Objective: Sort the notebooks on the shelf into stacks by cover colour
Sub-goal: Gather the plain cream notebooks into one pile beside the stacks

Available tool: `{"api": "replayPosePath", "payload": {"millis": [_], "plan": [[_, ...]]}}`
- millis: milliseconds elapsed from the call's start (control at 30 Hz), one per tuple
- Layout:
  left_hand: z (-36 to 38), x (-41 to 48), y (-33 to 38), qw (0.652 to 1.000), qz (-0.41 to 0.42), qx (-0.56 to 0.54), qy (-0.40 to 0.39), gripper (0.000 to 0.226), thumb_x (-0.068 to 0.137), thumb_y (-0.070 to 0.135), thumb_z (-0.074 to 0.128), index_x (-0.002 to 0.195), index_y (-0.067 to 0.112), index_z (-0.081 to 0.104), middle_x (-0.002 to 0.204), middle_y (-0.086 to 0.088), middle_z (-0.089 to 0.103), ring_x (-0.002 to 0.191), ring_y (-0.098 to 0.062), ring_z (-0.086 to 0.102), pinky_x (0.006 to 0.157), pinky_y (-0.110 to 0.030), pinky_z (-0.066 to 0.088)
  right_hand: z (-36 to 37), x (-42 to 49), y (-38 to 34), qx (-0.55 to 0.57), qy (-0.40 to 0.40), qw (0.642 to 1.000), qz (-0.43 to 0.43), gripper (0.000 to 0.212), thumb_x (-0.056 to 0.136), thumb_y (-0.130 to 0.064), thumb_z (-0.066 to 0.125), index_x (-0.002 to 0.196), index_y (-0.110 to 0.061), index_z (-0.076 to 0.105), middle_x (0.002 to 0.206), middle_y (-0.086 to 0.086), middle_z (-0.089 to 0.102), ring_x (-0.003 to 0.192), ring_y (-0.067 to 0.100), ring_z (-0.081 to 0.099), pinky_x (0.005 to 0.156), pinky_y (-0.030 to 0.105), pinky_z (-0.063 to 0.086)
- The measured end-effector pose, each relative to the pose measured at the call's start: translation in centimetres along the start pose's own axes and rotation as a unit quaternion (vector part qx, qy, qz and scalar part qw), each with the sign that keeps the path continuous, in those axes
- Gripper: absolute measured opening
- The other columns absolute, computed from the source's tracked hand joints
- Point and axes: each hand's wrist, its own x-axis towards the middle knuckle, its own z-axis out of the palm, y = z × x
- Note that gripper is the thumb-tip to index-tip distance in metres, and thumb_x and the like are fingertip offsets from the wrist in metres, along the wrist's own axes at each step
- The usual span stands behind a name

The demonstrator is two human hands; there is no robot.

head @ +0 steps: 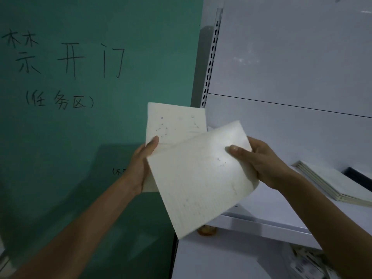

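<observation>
Scanning from left of the shelf (281, 202): a green wall (80, 137) with dark handwritten characters lies well left of the shelf's slotted upright. The left hand (141, 164), just left of the shelf's end, grips the rear notebook (177, 121) at its lower left corner. The thumb is pressed on the speckled cream face and the other fingers are hidden behind it. The front notebook (201, 178) overlaps it, tilted and held over the shelf's left end. Faint ruled lines show on it, and I cannot tell whether this is cover or page. The right hand (261, 164) pinches its right edge, thumb on top and fingers curled underneath, and the lower right corner bows. Further right, lying on the shelf, is a stack of cream notebooks (332, 182). Touching or just beside it, at the frame edge, is a dark flat item (360, 176), possibly another cover colour but too cropped to tell. Below the shelf are a small orange object (206, 230) and some blurred printed items (308, 260). Progress, as judged: one pale stack is begun. The two notebooks in hand are not yet placed, and both look to match that stack. How many unsorted notebooks remain cannot be seen.
</observation>
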Motion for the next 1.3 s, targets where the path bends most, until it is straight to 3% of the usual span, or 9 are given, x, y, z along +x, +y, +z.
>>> {"api": "replayPosePath", "payload": {"millis": [167, 333, 433, 567, 733, 900, 1033, 1133, 1300], "plan": [[1.3, -0.9, 0.0, 0.994, -0.032, 0.017, -0.108, 0.044, 0.079, 0.05, 0.051, 0.107, 0.018, 0.064, 0.094, -0.003, 0.074, 0.079, -0.016, 0.07, 0.066, -0.032, 0.056, -0.5, 1.1, -1.0, -0.179, 0.004, 0.983, -0.039, 0.029, 0.075, -0.043, 0.076, 0.089, -0.02, 0.064, 0.083, -0.007, 0.069, 0.071, 0.008, 0.067, 0.057, 0.015, 0.047], [3.1, -0.6, -0.9, 0.986, 0.012, 0.043, -0.163, 0.066, 0.052, 0.057, 0.08, 0.102, 0.018, 0.063, 0.094, -0.002, 0.075, 0.083, -0.02, 0.071, 0.064, -0.032, 0.058, -2.3, 1.8, -0.9, -0.291, 0.105, 0.949, -0.057, 0.032, 0.069, -0.04, 0.081, 0.075, -0.025, 0.053, 0.078, -0.005, 0.059, 0.07, 0.013, 0.06, 0.057, 0.021, 0.043], [5.2, -0.5, -1.3, 0.976, 0.048, 0.092, -0.193, 0.072, 0.04, 0.044, 0.091, 0.103, 0.02, 0.062, 0.096, 0.003, 0.074, 0.087, -0.015, 0.071, 0.066, -0.027, 0.058, -4.0, 1.4, 0.1, -0.321, 0.155, 0.934, -0.035, 0.038, 0.064, -0.049, 0.08, 0.077, -0.027, 0.053, 0.082, -0.006, 0.06, 0.076, 0.015, 0.059, 0.064, 0.03, 0.049], [9.1, -0.2, -2.0, 0.978, 0.084, 0.081, -0.171, 0.036, 0.069, 0.011, 0.078, 0.101, 0.019, 0.063, 0.099, -0.001, 0.072, 0.09, -0.016, 0.07, 0.071, -0.03, 0.058, -6.5, 0.1, 1.1, -0.301, 0.228, 0.926, -0.022, 0.047, 0.06, -0.056, 0.078, 0.087, -0.023, 0.059, 0.092, -0.001, 0.064, 0.084, 0.019, 0.063, 0.074, 0.04, 0.055], [14.8, 0.1, -3.2, 0.986, 0.112, 0.037, -0.115, 0.025, 0.079, 0.008, 0.072, 0.093, 0.026, 0.062, 0.086, 0.01, 0.07, 0.074, -0.003, 0.068, 0.062, -0.02, 0.055, -10.8, -1.8, 2.8, -0.28, 0.356, 0.89, -0.055, 0.074, 0.067, -0.054, 0.074, 0.129, -0.021, 0.05, 0.128, -0.002, 0.055, 0.118, 0.016, 0.048, 0.093, 0.032, 0.04], [20.4, 1.0, -3.9, 0.991, 0.109, 0.009, -0.078, 0.022, 0.08, 0.012, 0.073, 0.095, 0.025, 0.063, 0.092, 0.002, 0.071, 0.082, -0.013, 0.069, 0.071, -0.03, 0.058, -14.4, -5.6, 6.5, -0.034, 0.326, 0.941, 0.09, 0.087, 0.072, -0.048, 0.071, 0.143, -0.015, 0.033, 0.132, 0.005, 0.052, 0.117, 0.019, 0.052, 0.093, 0.033, 0.044], [26.1, 1.2, -5.1, 0.989, 0.114, 0.013, -0.091, 0.019, 0.082, 0.01, 0.072, 0.093, 0.024, 0.064, 0.087, 0.005, 0.071, 0.077, -0.008, 0.069, 0.069, -0.026, 0.057, -16.7, -7.6, 9.2, 0.087, 0.221, 0.964, 0.123, 0.054, 0.079, -0.037, 0.065, 0.126, -0.013, 0.053, 0.114, 0.002, 0.065, 0.104, 0.023, 0.064, 0.08, 0.036, 0.055], [30.6, 1.0, -6.4, 0.988, 0.109, 0.037, -0.1, 0.018, 0.082, 0.013, 0.072, 0.095, 0.023, 0.064, 0.091, 0.001, 0.071, 0.084, -0.014, 0.069, 0.073, -0.029, 0.057, -20.1, -8.1, 10.5, 0.134, 0.263, 0.947, 0.124, 0.03, 0.088, -0.024, 0.062, 0.116, -0.016, 0.057, 0.112, 0.0, 0.066, 0.101, 0.022, 0.063, 0.075, 0.036, 0.054], [37.5, 1.0, -8.1, 0.988, 0.089, 0.057, -0.114, 0.016, 0.085, 0.015, 0.069, 0.095, 0.025, 0.062, 0.094, 0.003, 0.07, 0.089, -0.014, 0.068, 0.077, -0.029, 0.056, -27.0, -9.0, 12.0, 0.096, 0.323, 0.934, 0.115, 0.026, 0.09, -0.026, 0.063, 0.114, -0.016, 0.059, 0.105, 0.0, 0.066, 0.094, 0.022, 0.063, 0.079, 0.04, 0.053]]}}
